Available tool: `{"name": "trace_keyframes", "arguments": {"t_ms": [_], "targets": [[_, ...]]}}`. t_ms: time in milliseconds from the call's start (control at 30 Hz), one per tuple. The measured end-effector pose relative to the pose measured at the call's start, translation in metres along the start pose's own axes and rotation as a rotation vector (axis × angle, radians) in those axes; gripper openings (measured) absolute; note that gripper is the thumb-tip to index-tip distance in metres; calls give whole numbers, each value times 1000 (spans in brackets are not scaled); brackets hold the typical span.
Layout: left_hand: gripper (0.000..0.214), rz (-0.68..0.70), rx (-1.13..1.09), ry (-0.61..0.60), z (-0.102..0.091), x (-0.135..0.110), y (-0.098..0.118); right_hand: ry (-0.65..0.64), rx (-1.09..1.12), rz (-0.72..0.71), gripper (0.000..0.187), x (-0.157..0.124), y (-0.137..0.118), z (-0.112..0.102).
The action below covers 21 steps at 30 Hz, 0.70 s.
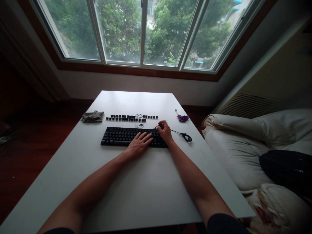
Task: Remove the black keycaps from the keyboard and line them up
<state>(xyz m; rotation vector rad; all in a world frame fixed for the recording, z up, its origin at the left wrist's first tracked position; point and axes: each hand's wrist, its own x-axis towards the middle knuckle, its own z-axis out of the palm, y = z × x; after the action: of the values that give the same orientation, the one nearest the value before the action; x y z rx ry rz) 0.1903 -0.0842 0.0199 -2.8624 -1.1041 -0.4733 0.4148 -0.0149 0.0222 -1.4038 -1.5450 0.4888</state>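
Note:
A black keyboard [122,136] lies across the middle of the white table [151,182]. My left hand [139,145] rests flat on its right half, fingers stretched out and slightly spread. My right hand [165,130] is at the keyboard's far right corner, fingers pinched on a small black keycap [160,124]. Two rows of loose black keycaps [131,117] lie just behind the keyboard. A wire keycap puller [138,115] sits among them, and a small round thing [139,125] lies between the rows and the keyboard.
A crumpled grey cloth [92,116] lies at the table's left. The keyboard's black cable [185,136] coils to the right, with a small purple item [182,117] behind it. A bed with white bedding [258,146] stands close on the right. Large windows [143,32] fill the far wall.

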Motion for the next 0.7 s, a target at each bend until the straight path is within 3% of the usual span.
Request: {"name": "trace_keyframes", "arguments": {"t_ms": [400,700], "targets": [[49,-4,36,-23,-6,1,3,-121,233,-20,36,7,1,3],[49,-13,9,-7,-4,2,3,-275,95,-160,33,23,-13,5]]}}
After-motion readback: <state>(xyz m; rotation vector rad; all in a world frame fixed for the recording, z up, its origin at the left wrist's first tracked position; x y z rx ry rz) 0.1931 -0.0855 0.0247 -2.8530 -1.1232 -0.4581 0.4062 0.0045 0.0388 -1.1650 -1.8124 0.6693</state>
